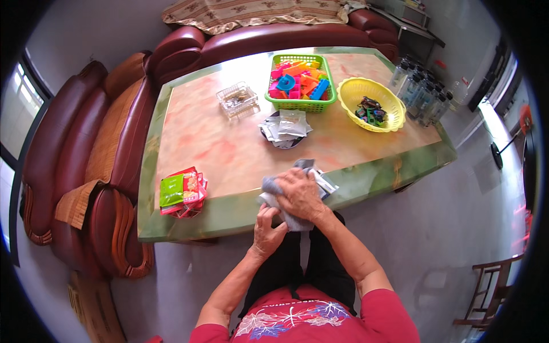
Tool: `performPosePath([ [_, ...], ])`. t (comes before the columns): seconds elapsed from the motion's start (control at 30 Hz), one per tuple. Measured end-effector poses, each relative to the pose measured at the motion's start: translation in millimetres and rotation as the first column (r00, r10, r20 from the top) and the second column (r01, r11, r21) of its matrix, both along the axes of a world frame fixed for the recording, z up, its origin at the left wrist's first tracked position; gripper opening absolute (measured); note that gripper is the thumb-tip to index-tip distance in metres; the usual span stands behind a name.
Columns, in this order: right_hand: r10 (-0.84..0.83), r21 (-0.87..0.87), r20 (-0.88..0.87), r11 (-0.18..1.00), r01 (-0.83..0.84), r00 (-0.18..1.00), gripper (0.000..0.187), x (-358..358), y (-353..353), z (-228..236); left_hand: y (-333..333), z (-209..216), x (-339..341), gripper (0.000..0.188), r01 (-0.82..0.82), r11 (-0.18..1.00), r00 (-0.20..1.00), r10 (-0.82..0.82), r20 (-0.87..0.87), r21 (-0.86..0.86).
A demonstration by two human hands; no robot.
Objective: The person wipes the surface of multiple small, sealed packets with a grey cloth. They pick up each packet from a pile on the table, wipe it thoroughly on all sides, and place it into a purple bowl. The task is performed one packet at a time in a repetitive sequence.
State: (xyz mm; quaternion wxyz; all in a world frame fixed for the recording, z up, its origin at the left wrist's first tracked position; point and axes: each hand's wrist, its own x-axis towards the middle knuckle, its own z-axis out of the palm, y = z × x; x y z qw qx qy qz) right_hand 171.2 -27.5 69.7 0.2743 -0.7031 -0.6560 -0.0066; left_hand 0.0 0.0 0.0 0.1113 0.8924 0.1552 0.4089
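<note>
At the table's near edge my right hand [299, 194] presses over a bunched grey cloth [270, 184], its fingers curled onto the fabric. My left hand [267, 233] is closed in a pinch just below and left of it, against the cloth's lower side. What the left fingertips hold is hidden; a bit of white shows beside them. Partly behind my right hand lie some flat white-and-dark packets [327, 186]. Farther in, a dark round dish [287, 144] bears a pile of silvery-white sachets [291, 122].
Red and green packets [182, 193] are stacked at the near left. Behind the sachets stand a clear plastic basket [237, 100], a green basket [330, 102] of colourful toy blocks and a yellow basket [347, 104] with small dark items. Several clear bottles [419, 91] line the right edge.
</note>
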Motion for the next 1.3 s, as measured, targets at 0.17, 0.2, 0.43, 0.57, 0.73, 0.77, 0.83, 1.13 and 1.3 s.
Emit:
performPosePath([
  [0.17,-0.447,0.074,0.044,0.893,0.443,0.894,0.03,17,6,-9,-6,16,4,0.04,-0.049,0.995,0.998,0.045,0.042,0.083],
  [0.2,-0.494,0.094,0.055,0.868,0.488,0.868,0.03,22,6,-13,-5,20,6,0.04,-0.046,0.997,0.999,0.044,0.031,0.065],
  [0.43,-0.279,0.119,0.094,0.956,0.267,0.956,0.034,15,1,-7,-9,20,7,0.036,-0.086,0.989,0.984,0.104,0.147,-0.124],
  [0.57,0.232,0.036,0.14,0.97,-0.239,0.963,0.039,-1,-16,14,-12,16,6,0.032,-0.067,0.978,0.978,0.103,0.18,-0.197],
  [0.73,0.337,-0.011,0.099,0.941,-0.338,0.936,0.046,0,-39,22,-17,26,-4,0.016,-0.049,0.97,0.969,0.105,0.224,-0.239],
  [0.77,0.321,-0.013,0.101,0.947,-0.322,0.942,0.045,-5,-38,22,-18,31,-5,0.017,-0.033,0.971,0.968,0.091,0.235,-0.237],
  [0.83,0.228,0.003,0.183,0.973,-0.233,0.956,0.039,-9,-28,23,-16,31,2,0.017,0.007,0.974,0.967,0.051,0.251,-0.225],
  [1.13,-0.143,0.07,0.152,0.989,0.134,0.978,0.027,-14,38,5,-5,39,5,0.014,-0.067,0.977,0.989,0.092,0.117,-0.202],
  [1.3,0.045,0.157,0.22,0.984,-0.081,0.974,0.031,-13,10,6,6,31,9,0.009,-0.175,0.974,0.983,0.165,-0.08,-0.142],
])
